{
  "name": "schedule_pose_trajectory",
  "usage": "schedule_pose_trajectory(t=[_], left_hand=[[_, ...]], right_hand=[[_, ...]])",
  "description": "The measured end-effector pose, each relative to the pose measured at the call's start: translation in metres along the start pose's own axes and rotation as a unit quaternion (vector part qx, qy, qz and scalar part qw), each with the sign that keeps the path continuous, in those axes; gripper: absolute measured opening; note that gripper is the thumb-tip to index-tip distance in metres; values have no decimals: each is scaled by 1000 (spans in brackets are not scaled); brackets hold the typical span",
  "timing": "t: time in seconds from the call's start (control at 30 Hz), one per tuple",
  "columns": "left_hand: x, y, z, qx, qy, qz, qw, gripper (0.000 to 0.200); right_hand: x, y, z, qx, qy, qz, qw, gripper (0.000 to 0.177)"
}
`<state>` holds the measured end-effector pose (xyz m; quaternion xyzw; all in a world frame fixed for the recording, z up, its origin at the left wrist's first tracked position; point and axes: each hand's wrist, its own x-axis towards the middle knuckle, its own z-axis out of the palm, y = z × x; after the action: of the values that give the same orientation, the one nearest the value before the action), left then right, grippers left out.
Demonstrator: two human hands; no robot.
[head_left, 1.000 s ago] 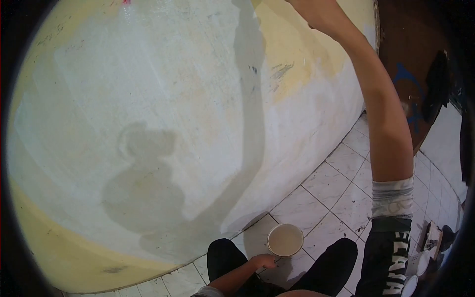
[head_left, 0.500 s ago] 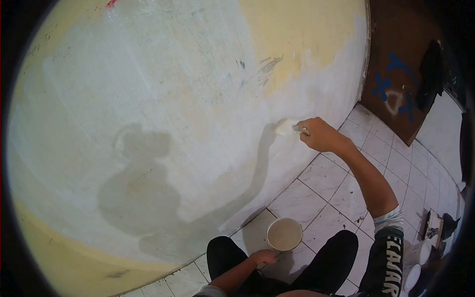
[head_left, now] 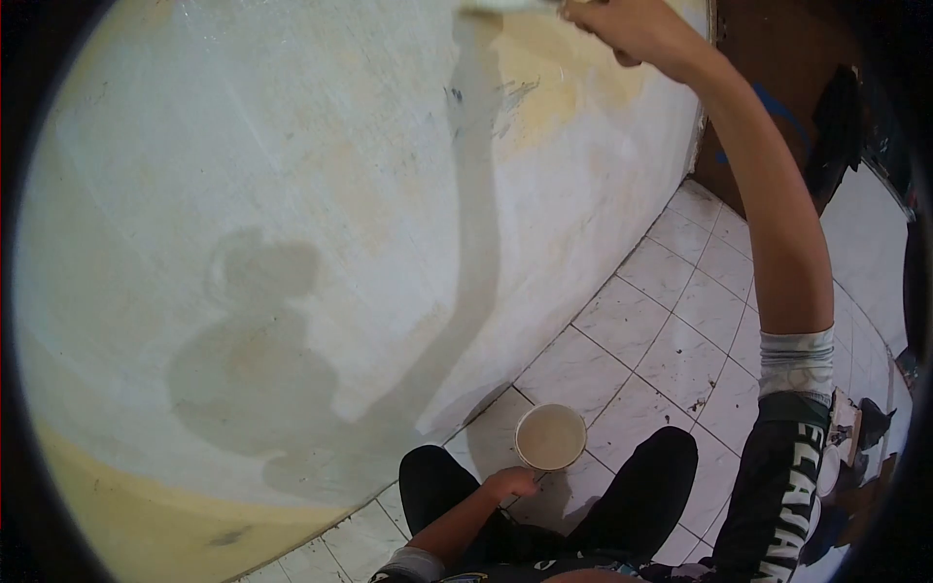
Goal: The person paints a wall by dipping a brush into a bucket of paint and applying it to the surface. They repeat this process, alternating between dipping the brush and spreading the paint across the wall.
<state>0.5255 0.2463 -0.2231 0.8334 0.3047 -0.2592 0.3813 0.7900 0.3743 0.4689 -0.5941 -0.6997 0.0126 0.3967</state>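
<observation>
My right hand (head_left: 632,31) is raised at the top of the view, closed round a paint brush (head_left: 515,6) whose bristles lie at the wall's upper part. The wall (head_left: 350,175) is pale white over most of its surface, with yellow patches beside the brush and at the lower left. Between my knees, my left hand (head_left: 513,482) is closed at the near edge of a round bucket (head_left: 551,437) of whitish liquid. Exactly what its fingers grip is too small to make out.
Tiled floor (head_left: 632,321) with small dark specks runs along the wall's foot. A brown door panel (head_left: 753,44) with blue marks stands at the upper right, beside a dark cloth (head_left: 834,136). White containers and other items sit at the lower right.
My right hand and the brush have moved up the wall from the lower white area to the yellow patch. My left hand stays by the bucket. The view has shifted slightly.
</observation>
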Motion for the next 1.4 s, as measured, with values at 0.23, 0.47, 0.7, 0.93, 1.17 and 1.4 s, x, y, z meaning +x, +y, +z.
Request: schedule_pose_trajectory(t=[0.23,0.47,0.7,0.93,1.17,1.4], left_hand=[[-45,34,-25,-17,12,-28,999,44],[-59,51,-40,0,-13,-22,1000,42],[-52,57,-28,-15,11,-29,999,43],[-69,63,-34,-13,-27,-62,998,46],[-61,59,-42,-15,-34,-53,998,45],[-67,55,-42,-48,2,-75,996,43]], right_hand=[[-14,100,137,36,201,-184,961,32],[-146,160,229,139,-33,-17,990,37],[-230,200,230,135,-215,128,959,34],[-344,226,285,45,-497,150,853,34],[-398,230,384,-71,-589,81,801,36],[-450,267,469,-142,-609,-57,779,41]])
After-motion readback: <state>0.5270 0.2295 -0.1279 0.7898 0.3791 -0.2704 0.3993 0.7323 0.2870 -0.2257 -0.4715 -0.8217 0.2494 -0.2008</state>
